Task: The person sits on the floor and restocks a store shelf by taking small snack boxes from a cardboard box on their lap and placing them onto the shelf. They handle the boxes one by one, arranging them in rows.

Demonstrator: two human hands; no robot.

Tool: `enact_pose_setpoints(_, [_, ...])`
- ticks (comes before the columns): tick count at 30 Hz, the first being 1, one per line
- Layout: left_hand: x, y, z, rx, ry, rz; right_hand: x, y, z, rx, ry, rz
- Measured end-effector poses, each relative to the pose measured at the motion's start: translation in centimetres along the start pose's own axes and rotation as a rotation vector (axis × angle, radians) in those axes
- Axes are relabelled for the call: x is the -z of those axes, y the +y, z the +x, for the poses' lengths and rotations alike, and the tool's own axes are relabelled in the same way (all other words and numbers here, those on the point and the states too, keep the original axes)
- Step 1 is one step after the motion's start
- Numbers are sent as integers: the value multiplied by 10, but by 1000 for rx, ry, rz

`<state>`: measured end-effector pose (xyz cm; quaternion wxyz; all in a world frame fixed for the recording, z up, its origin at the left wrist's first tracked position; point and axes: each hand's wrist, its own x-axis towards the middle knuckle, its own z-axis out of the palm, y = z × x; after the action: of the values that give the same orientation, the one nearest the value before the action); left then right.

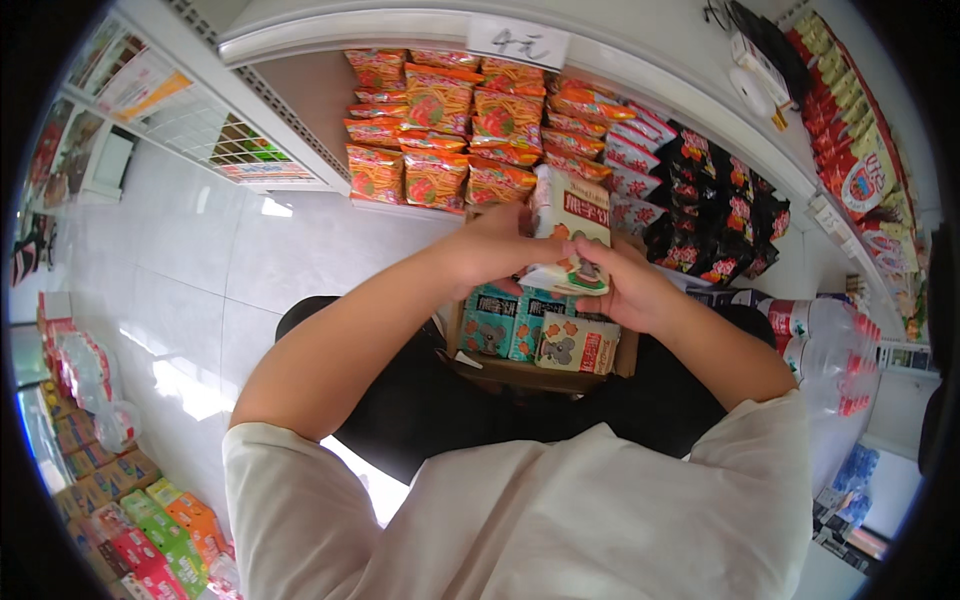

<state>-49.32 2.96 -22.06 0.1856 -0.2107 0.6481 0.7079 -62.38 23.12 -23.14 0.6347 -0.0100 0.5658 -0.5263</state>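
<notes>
Both my hands hold a stack of cream snack packs (574, 202) with red printed panels and a cartoon animal picture. My left hand (491, 247) grips the near left side, its thumb across the front. On the right side, my right hand (628, 281) has its thumb against the same front; some fingers are hidden. Just below the hands an open cardboard carton (540, 377) sits between my knees. Inside it are teal snack packs (489, 326) and one cream pack (579, 343) lying at the near right.
Ahead, a low shelf holds orange snack bags (439, 105), white-and-pink bags (630, 172) and black bags (705, 202). The shelf edge bears a handwritten sign (517, 41). Bottled drinks (821, 337) stand at right; colourful cartons (161, 540) sit at lower left on the tiled floor (262, 255).
</notes>
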Motion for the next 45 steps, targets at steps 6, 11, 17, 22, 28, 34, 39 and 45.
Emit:
enact_pose_setpoints(6, [-1, 5, -16, 117, 62, -215, -2, 1, 3, -76, -3, 152])
enact_pose_setpoints(11, [15, 22, -37, -369, 144, -89, -39, -42, -15, 156, -146, -5])
enact_pose_setpoints(17, [66, 24, -41, -960, 199, -314, -102, -100, -25, 510, -292, -332])
enact_pose_setpoints(22, [87, 24, -37, -1149, 1079, 102, -174, -181, 1, 1022, -170, -578])
enact_pose_setpoints(28, [95, 19, -24, -985, 1508, 753, -226, -278, 112, 1372, 101, -939])
enact_pose_setpoints(34, [95, 22, -14, -749, 1421, 911, -267, -291, 176, 1207, 338, -1052])
enact_pose_setpoints(39, [100, 20, -13, -722, 1386, 870, -303, -286, 188, 1216, 465, -1158])
enact_pose_setpoints(45, [100, 18, -9, -713, 1395, 907, -315, -276, 178, 1159, 685, -1206])
